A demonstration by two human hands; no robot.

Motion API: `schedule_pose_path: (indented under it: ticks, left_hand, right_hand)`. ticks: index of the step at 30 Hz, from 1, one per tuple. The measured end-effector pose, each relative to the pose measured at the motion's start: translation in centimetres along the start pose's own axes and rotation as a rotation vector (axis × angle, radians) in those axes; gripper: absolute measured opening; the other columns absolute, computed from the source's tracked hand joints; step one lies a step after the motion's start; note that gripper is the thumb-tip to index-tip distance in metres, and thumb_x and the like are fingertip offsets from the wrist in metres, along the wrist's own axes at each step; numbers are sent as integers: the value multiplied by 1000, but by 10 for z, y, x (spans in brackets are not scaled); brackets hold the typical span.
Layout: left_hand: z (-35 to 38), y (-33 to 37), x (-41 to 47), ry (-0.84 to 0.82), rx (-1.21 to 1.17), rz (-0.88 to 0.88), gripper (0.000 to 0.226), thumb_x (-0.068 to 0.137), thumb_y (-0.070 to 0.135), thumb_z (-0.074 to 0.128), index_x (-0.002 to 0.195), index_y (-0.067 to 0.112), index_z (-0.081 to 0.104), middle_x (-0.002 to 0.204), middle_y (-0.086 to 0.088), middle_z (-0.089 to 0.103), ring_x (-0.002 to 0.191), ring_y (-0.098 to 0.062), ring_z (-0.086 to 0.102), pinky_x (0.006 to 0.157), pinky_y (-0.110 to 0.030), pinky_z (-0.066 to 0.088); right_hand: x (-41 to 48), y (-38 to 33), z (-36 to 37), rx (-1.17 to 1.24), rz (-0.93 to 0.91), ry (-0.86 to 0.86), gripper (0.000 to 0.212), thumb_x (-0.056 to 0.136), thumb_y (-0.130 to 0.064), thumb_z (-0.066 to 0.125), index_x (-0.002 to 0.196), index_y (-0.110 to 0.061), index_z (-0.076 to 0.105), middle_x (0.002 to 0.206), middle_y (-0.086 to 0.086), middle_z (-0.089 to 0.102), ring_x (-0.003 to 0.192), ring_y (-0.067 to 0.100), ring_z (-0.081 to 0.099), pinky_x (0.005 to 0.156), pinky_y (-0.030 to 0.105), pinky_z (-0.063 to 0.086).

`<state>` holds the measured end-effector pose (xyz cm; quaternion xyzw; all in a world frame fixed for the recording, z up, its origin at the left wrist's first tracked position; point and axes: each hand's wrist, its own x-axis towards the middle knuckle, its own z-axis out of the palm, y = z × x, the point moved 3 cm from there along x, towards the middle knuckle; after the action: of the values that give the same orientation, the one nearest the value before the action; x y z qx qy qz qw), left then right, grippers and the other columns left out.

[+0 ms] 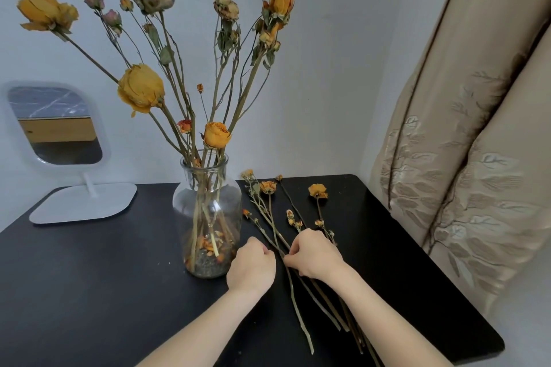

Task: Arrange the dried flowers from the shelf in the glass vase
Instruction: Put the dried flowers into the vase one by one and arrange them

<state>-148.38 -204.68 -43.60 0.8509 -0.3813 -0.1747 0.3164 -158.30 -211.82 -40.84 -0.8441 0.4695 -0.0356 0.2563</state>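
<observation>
Two-handed hold, left hand (252, 267) and right hand (314, 253) side by side, knuckles up, pinching dried stems (295, 301)

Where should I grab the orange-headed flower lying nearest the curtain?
I'd pinch the orange-headed flower by its bare stem just below the bloom, fingers descending from above on the curtain side. It lies flat on the table; other loose stems crowd its left and the right hand covers its lower part. The dried head looks brittle.
</observation>
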Motion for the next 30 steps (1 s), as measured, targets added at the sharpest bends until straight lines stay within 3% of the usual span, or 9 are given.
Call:
schedule_pose_path:
  ticks: [3, 8, 11, 13, 15, 19, 26, 30]
  left_hand:
    - [0, 0, 1, 0, -13, 3, 15, 94, 25, 43, 102, 17, 53, 97, 0, 60, 84, -18, 59, 64, -28, 43]
    - [5, 10, 10, -7, 23, 0, 21, 94, 34, 45, 99, 16, 53, 91, -1, 60, 81, -18, 59, 63, -30, 45]
    - [10, 19, 19, -1, 87, -25, 27, 94, 37, 46, 101, 12, 52, 88, -1, 57, 76, -18, 55, 58, -29, 39]
    - [13, 24, 25, -16, 103, -45, 26, 94, 35, 46, 104, 11, 50, 93, -2, 57, 84, -21, 57, 63, -30, 41]
    - [16, 27, 29, -31, 118, -61, 23, 95, 31, 44, 104, 10, 50, 94, -3, 56, 86, -22, 56, 67, -31, 41]
    - [18, 29, 33, -44, 120, -72, 16, 95, 24, 42, 82, 16, 48, 85, 0, 49, 79, -20, 50, 69, -31, 42]
    - [10, 29, 27, -54, -7, -58, 31, 94, 27, 44, 66, 16, 39, 70, 1, 45, 71, -19, 48, 65, -29, 40]
    - [3, 33, 15, -61, -35, 75, 41, 92, 24, 46, 55, 15, 31, 54, 2, 35, 51, -16, 36, 59, -28, 36]
  right_hand:
    - [1, 3, -7, 82, 11, 27, 19, 85, -28, 62, 81, -12, 72, 69, 3, 68, 76, 18, 69, 79, 33, 57]
    - [-4, 14, -28, 239, 19, 118, 17, 85, -25, 61, 73, -16, 69, 56, -5, 62, 64, 7, 63, 75, 23, 48]
    - [-10, 21, -38, 307, 20, 180, 19, 86, -23, 61, 68, -17, 67, 52, -5, 60, 69, 7, 65, 66, 15, 40]
    - [-13, 25, -42, 348, 25, 209, 22, 86, -21, 61, 64, -18, 65, 50, -4, 59, 78, 7, 68, 61, 9, 34]
    - [-16, 28, -44, 378, 30, 221, 24, 86, -21, 62, 62, -19, 63, 50, -4, 59, 77, 5, 67, 65, 12, 38]
    - [-20, 31, -46, 428, 49, 237, 16, 87, -21, 61, 71, -20, 63, 48, -6, 58, 48, 0, 55, 78, 22, 48]
    - [-23, 30, -51, 491, 26, 285, 13, 88, -21, 60, 78, -17, 67, 48, -6, 58, 50, -1, 56, 79, 23, 48]
    - [-23, 30, -56, 557, 17, 368, 11, 87, -22, 62, 79, -16, 67, 46, -6, 59, 47, -2, 56, 65, 19, 44]
